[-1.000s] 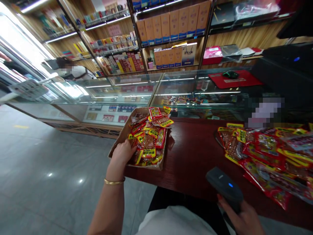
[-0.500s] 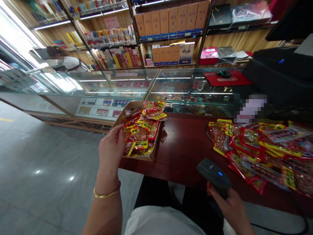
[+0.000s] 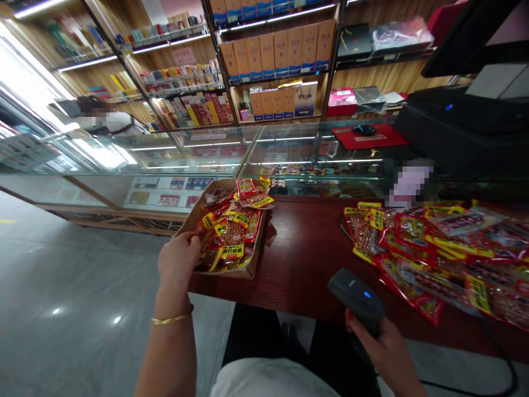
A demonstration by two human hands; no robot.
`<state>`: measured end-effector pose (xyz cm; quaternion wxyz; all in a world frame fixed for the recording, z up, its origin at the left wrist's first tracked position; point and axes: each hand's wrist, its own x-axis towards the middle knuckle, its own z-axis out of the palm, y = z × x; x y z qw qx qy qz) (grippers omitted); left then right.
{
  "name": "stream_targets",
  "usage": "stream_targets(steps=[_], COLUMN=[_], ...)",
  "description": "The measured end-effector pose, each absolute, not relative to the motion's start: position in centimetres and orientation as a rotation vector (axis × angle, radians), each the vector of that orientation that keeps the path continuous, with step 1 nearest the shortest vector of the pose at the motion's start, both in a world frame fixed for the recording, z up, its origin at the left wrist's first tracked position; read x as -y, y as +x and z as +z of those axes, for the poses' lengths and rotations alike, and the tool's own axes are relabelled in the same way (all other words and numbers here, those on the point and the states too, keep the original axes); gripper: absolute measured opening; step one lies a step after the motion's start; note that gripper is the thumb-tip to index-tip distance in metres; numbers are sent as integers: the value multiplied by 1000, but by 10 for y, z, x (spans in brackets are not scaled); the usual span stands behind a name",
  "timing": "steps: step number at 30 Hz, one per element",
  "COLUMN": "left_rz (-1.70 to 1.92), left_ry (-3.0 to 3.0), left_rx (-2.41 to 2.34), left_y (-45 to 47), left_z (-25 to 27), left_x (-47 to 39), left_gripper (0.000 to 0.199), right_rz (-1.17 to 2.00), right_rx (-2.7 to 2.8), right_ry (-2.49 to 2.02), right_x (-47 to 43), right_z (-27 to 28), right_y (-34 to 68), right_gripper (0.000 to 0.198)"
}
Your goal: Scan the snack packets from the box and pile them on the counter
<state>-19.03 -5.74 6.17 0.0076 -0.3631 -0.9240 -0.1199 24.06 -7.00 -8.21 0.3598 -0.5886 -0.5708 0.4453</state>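
My left hand (image 3: 178,256), a gold bangle on its wrist, is at the left side of an open cardboard box (image 3: 248,270). Its fingers are pinched on the edge of a snack packet (image 3: 208,221) with a yellow label, which leans at the box's left wall. More red and yellow snack packets (image 3: 233,231) fill the box. Low on the right, my right hand (image 3: 382,342) grips the handle of a dark barcode scanner (image 3: 357,298), which shows a blue light. The scanner's head points up and left above the dark red counter (image 3: 303,248).
A heap of snack packets (image 3: 433,248) covers the counter's right side. Behind stand a glass display case (image 3: 289,143), a mouse (image 3: 363,129) on a red mat and a black monitor (image 3: 463,44). A cable (image 3: 454,389) trails at lower right. Another person (image 3: 119,121) is at far left.
A packet with a yellow label now stands up by my left fingers at the box's left side. The view has tilted slightly up and turned right. My right hand still holds the scanner.
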Motion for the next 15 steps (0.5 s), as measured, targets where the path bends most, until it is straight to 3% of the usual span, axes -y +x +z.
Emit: stream_targets(steps=[4, 6, 8, 10, 15], left_rz=[-1506, -2133, -2536, -2699, -2552], left_ry=[-1117, -1379, -1792, -2076, -2307], left_rx=[2617, 2554, 2580, 2671, 2985], left_y=[-140, -97, -52, -13, 27], left_z=[66, 55, 36, 15, -30], left_x=[54, 32, -2, -40, -101], left_gripper=[45, 43, 36, 27, 17], right_rz=[1219, 1233, 1254, 1281, 1173], right_rx=[1435, 1377, 1305, 1246, 1256], right_ry=[-1525, -1509, -1504, -1506, -1570], right_x=[69, 68, 65, 64, 66], right_z=[-83, -81, -77, -74, -76], right_y=[241, 240, 238, 236, 228], right_gripper=[38, 39, 42, 46, 48])
